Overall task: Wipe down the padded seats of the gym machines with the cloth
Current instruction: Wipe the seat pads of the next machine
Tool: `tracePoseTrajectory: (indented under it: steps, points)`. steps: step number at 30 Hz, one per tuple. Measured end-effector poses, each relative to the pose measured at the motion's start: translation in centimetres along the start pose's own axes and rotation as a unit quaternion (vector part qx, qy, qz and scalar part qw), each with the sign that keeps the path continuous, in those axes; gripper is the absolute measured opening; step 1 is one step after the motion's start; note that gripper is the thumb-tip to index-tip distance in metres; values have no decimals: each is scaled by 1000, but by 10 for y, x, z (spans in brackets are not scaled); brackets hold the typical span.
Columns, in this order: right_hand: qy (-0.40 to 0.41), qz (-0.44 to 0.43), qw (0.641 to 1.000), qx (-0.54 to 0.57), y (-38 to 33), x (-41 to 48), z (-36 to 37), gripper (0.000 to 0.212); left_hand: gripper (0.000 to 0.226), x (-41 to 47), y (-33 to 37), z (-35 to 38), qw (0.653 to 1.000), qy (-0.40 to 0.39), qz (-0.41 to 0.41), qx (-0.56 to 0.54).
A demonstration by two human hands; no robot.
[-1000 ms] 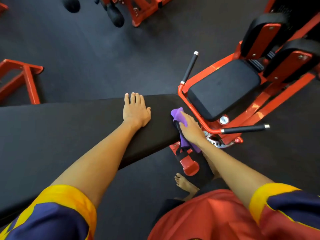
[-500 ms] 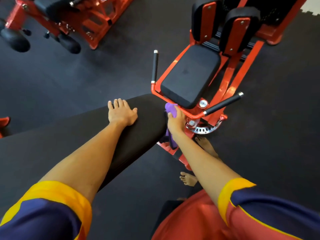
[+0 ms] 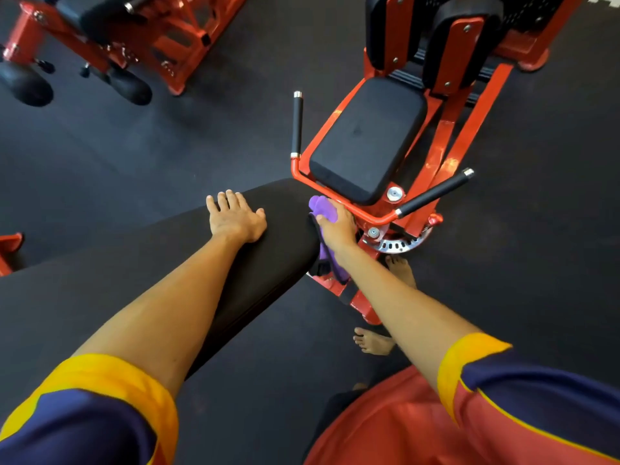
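Note:
A long black padded bench (image 3: 110,297) runs from the lower left to the middle of the view. My left hand (image 3: 235,218) rests flat on its top near the far end, fingers straight. My right hand (image 3: 337,228) holds a purple cloth (image 3: 323,206) against the bench's end face, and part of the cloth hangs down below the wrist. Just beyond stands a red machine with a black padded seat (image 3: 367,139), two black back pads (image 3: 463,35) and two black handles.
The red handle frame (image 3: 339,199) of the seat machine lies right behind my right hand. Another red machine with black foam rollers (image 3: 131,83) stands at the upper left. A red frame piece (image 3: 10,243) shows at the left edge. My bare feet (image 3: 372,340) stand on the dark rubber floor.
The view has tilted up, so the seat machine sits more central. My right hand with the cloth has stayed at the bench's end; my left hand has stayed flat on the pad.

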State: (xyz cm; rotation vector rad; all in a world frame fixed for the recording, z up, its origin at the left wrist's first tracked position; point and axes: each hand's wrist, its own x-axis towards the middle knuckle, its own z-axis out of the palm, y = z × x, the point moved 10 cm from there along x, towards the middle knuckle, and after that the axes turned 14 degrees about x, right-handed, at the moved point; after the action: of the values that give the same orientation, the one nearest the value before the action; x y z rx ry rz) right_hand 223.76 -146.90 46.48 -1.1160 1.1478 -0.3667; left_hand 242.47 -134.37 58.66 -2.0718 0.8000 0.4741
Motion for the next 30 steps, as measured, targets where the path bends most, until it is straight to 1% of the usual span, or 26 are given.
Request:
tracePoseTrajectory:
  steps: [1, 3, 4, 6, 7, 9, 10, 12, 14, 15, 17, 19, 22, 24, 26, 28, 30]
  points:
    - [-5, 16, 1000, -27, 2, 10, -3, 47, 73, 0, 0, 1, 1000, -1, 0, -3]
    - [-11, 38, 996, -80, -17, 8, -9, 46, 73, -1, 0, 2, 1000, 3, -4, -4]
    - [-28, 28, 993, -115, -31, 2, -5, 44, 73, -1, 0, 1, 1000, 7, -7, -2]
    - [-98, -26, 974, -201, -57, -20, 16, 44, 73, 0, 0, 1, 1000, 9, -11, -4]
    - [-134, -52, 964, -223, -64, -34, 25, 48, 74, 1, 1, 1, 1000, 11, -13, -4]
    - [-197, -98, 947, -234, -69, -57, 33, 54, 74, 1, 0, 0, 1000, 11, -18, -6]
    - [-216, -110, 939, -242, -66, -64, 30, 57, 74, 0, 0, 1, 1000, 10, -18, -7]
    - [-217, -112, 928, -282, -55, -56, 19, 60, 73, 1, 0, 1, 1000, 17, -20, -7]
    - [-183, -108, 923, -322, -49, -25, 16, 62, 73, 0, 0, -1, 999, 20, -25, -9]
    - [-172, -102, 921, -333, -49, -7, 20, 61, 73, -1, 0, -1, 999, 19, -25, -10]
    - [-179, -76, 929, -314, -57, 23, 41, 52, 73, -2, 0, -2, 999, 19, -26, -10]
    - [-230, -63, 927, -290, -71, 33, 77, 48, 73, -2, -1, -2, 999, 15, -28, -14]
    - [-310, -112, 898, -292, -89, 10, 119, 57, 72, -2, -1, -3, 999, 21, -39, -23]
    - [-345, -140, 882, -291, -92, -10, 120, 60, 70, 0, 0, -5, 998, 25, -46, -31]
    - [-344, -164, 872, -307, -83, -15, 101, 62, 70, 0, 2, -8, 998, 32, -50, -38]
    - [-331, -155, 872, -327, -70, 3, 80, 61, 70, 1, 1, -9, 997, 29, -54, -40]
    - [-305, -124, 881, -341, -61, 30, 74, 59, 70, 3, 0, -8, 997, 28, -61, -41]
